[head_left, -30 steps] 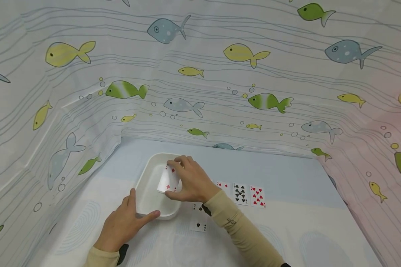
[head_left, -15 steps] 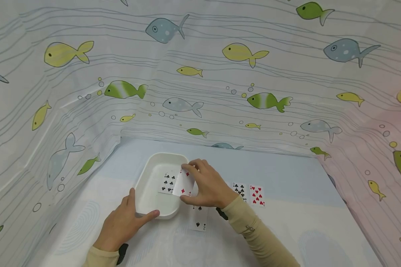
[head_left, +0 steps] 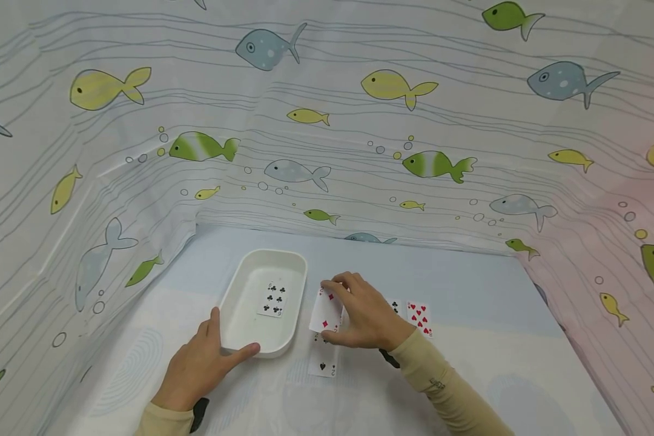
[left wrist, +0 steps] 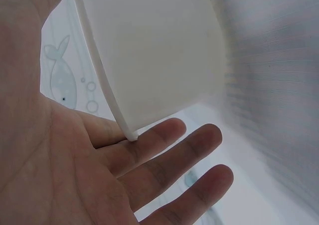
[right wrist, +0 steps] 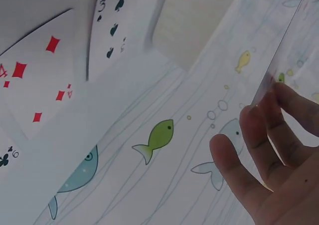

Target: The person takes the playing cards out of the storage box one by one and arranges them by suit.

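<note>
A white tray (head_left: pixel 301 266) stands at the left of the table, with a six of clubs (head_left: pixel 272 303) face up inside. My left hand (head_left: pixel 200 366) rests around the tray's near left corner, thumb on the near rim and fingers along the outer wall. In the left wrist view, the left fingers (left wrist: pixel 164 177) are spread and fairly straight against the white rim. Just right of the tray, my right hand (head_left: pixel 367 315) pinches a two of diamonds (head_left: pixel 325 310) between thumb and fingertips. A two of spades (head_left: pixel 321 365) lies face up below it, partly covered.
An eight of hearts (head_left: pixel 419 319) lies right of my right hand, beside a partly hidden nine of clubs (head_left: pixel 395 306). The right wrist view shows a four of diamonds (right wrist: pixel 42 80) and a three of spades (right wrist: pixel 107 30). Fish-printed sheets (head_left: pixel 354 145) enclose the table.
My right hand has moved right with the two of diamonds, out from over the tray to above the table. The six of clubs in the tray has come into view. The left hand stays put.
</note>
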`<state>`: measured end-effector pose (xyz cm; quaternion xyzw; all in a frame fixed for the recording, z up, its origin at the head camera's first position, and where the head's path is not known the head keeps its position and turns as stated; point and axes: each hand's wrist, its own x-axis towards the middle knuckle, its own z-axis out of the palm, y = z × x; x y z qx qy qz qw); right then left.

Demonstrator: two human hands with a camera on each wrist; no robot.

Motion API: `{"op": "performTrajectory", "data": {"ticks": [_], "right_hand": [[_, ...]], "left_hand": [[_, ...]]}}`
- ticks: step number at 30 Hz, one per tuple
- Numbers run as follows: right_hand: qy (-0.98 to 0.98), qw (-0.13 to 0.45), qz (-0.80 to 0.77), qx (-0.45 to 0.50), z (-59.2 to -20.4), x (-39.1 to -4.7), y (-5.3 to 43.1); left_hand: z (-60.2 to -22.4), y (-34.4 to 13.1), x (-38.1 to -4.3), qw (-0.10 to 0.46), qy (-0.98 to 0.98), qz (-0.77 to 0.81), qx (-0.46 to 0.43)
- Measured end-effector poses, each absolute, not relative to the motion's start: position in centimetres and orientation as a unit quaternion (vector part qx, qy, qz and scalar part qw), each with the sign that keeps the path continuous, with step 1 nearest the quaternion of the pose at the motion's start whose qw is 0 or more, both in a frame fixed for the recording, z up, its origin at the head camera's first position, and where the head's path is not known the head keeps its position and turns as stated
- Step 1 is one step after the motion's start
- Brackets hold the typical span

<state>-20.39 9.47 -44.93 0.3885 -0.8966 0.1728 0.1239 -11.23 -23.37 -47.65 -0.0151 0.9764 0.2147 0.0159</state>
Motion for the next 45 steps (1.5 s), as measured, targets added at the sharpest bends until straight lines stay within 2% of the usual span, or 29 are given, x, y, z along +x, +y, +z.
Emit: {"op": "performTrajectory", "data": {"ticks": [17,28,45], "right_hand": [[-0.906,0.084,0.136,0.391,-47.8,-18.6,13.0],[-0.927,-0.019,0.104,0.359,-49.7,-17.5,14.3],[-0.921,-0.018,0.084,0.381,-51.2,-17.0,14.3]], "left_hand": [[-47.7,-23.4,-11.4,0.03,0.976,0.213,-0.019],[-47.6,-23.3,-11.3,0.033,0.975,0.217,-0.022],[-47.5,-23.3,-11.2,0.029,0.975,0.218,-0.02]]}}
